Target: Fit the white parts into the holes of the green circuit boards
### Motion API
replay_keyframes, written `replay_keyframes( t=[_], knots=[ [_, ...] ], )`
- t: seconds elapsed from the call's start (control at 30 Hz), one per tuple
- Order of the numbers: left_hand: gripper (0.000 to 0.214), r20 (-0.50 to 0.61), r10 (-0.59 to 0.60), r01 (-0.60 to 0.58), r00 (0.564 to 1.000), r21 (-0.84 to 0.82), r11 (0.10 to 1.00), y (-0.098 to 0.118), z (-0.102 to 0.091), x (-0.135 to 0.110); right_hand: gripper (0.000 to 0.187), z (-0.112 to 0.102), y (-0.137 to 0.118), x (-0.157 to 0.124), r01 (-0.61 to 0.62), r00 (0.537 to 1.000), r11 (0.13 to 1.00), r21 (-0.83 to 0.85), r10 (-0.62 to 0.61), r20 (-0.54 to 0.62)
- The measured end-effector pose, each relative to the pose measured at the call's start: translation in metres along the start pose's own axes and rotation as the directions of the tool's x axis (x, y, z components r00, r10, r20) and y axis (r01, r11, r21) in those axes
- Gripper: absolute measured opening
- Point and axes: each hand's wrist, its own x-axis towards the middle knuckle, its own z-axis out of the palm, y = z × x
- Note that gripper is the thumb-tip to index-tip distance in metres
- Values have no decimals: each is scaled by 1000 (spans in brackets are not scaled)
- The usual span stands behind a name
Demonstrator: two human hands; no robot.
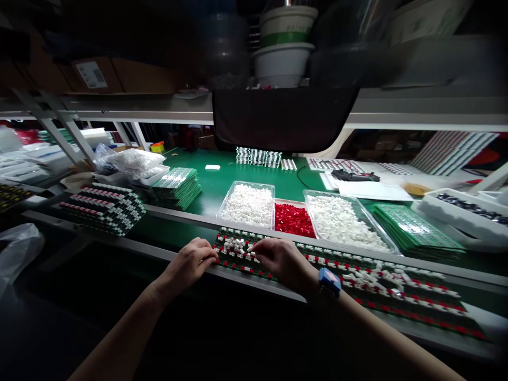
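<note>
- Left hand [190, 263]: at the near edge of the worktop, fingers curled close together, tips set on the left end of the board [232, 260]. The thumb is hidden, so I cannot tell whether the board is clamped or only touched.
- Right hand [283, 262]: just right of the left, knuckles up, fingers bent down onto the pile [237, 245]. The tips are drawn close, but too small to tell whether they pinch a piece. Blue watch [329, 280] on the wrist.
- Board: lies flat along the near rail [178, 216], between the two hands, with red and white parts in rows.
- Pile: loose white pieces, probably connectors, heaped on the board's middle.
- Behind the board, past the rail: three clear trays side by side, white tray [248, 205], red tray [293, 219], second white tray [343, 222].
- Right along the near edge: filled boards [397, 288] laid in a row.
- Left end of the worktop: filled stack [105, 206], and behind it a green stack [178, 185] of bare boards.
- Right of the trays: another green stack [413, 227].
- Far left corner: bag [135, 159] of white pieces.
- Shelf above: bowls [283, 63], blurred.
</note>
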Motion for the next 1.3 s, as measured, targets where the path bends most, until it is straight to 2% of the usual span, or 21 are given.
replay_keyframes(
  t=[0.13,0.23,0.4,0.63,0.77,0.87,0.93,1.0,1.07,1.13,1.3],
  knots=[
    [11,-118,-60,62,991,12,998,4,-1,8,18,-4,1,-4,15,1000,1000,0,-15,19],
    [9,-179,-55,62,982,31,998,10,4,20,18,-6,0,-5,-6,1000,999,-50,8,22],
    [5,-179,-5,18,984,68,998,19,15,37,16,-9,0,-5,-20,1000,996,-89,21,12],
    [6,-159,-19,32,987,82,996,23,20,45,11,-12,8,-14,-56,998,995,-81,56,6],
    [8,-177,-22,24,984,13,1000,22,17,43,7,-15,6,-20,-85,996,982,-171,85,-10],
    [8,-185,-122,96,975,-142,985,22,14,36,6,-18,5,-26,-98,995,959,-266,92,-35],
    [12,-159,-241,174,957,-348,921,26,14,29,8,-19,4,-31,-122,992,945,-305,119,-27],
    [18,-107,-334,219,937,-567,794,32,15,22,9,-19,3,-36,-137,990,937,-321,143,-5],
    [22,-64,-388,229,919,-715,660,40,16,14,11,-18,2,-40,-140,988,934,-328,155,19],
    [24,-25,-422,244,906,-785,570,48,17,6,12,-17,1,-42,-144,985,926,-348,168,38],
    [20,97,-453,307,886,-855,419,59,23,-16,14,-15,-7,-41,-183,960,847,-499,265,96]
  ],
)
